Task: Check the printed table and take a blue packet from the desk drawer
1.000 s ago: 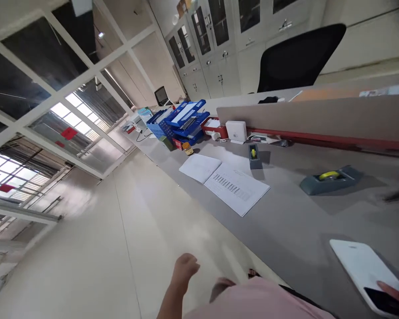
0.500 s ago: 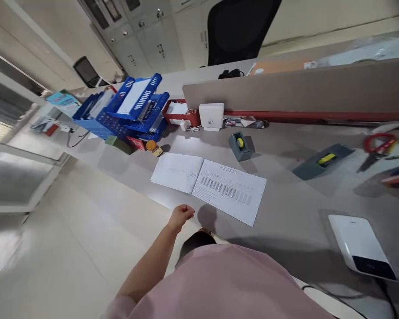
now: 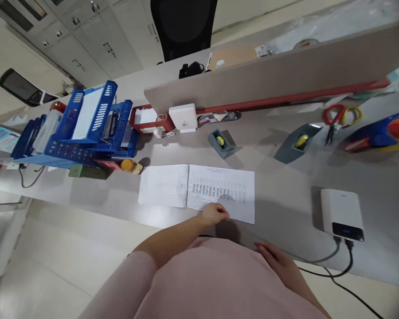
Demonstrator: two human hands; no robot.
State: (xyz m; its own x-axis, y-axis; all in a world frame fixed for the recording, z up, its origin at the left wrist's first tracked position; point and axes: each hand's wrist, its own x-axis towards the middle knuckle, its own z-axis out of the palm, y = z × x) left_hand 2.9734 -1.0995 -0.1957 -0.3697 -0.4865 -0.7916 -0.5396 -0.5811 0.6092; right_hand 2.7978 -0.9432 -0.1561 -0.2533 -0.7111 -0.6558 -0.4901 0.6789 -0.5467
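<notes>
grey desk holds printed sheets, tape dispenser, blue trays.

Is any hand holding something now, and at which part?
The left hand rests on the near edge of the printed paper; a grip cannot be told. The right hand holds nothing.

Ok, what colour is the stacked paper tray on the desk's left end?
Blue: the paper tray shows clearly in the head view, with white sheets in it.

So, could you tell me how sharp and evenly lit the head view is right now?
Head view: centre sharp, the printed sheets legible as rows; edges smear, notably the blue tape dispenser; wide-angle bending of the desk; soft shadow under the left hand.
</notes>
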